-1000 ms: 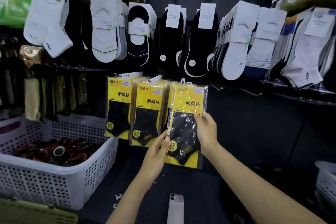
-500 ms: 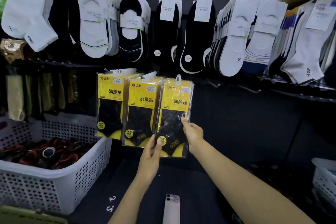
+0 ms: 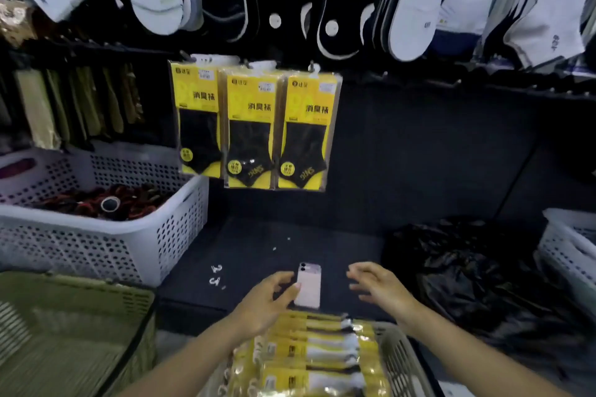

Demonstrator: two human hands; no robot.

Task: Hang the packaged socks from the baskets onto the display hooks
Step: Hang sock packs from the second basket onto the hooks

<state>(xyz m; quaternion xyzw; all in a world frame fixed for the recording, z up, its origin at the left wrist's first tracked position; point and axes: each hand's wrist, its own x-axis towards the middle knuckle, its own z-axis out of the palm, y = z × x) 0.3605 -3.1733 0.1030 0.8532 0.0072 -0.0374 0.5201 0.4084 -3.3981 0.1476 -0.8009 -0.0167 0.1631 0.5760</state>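
Note:
Three stacks of yellow sock packs hang side by side from display hooks; the right one (image 3: 306, 132) hangs free beside the middle one (image 3: 250, 129) and the left one (image 3: 198, 116). Below, a basket (image 3: 404, 361) at the bottom centre holds several more yellow packaged socks (image 3: 309, 354). My left hand (image 3: 267, 300) hovers just above the basket's far end, fingers loosely curled and holding nothing. My right hand (image 3: 377, 284) is to its right, fingers spread and empty.
A pink phone (image 3: 308, 284) lies on the dark shelf between my hands. A white basket (image 3: 106, 232) of dark items stands left, a green basket (image 3: 64, 325) at lower left. A black plastic bag (image 3: 477, 271) and another white basket (image 3: 571, 248) are right. Loose socks hang above.
Both hands let go of the right pack, which now hangs on its hook, and dropped down to the basket of packs. The view tilted downward.

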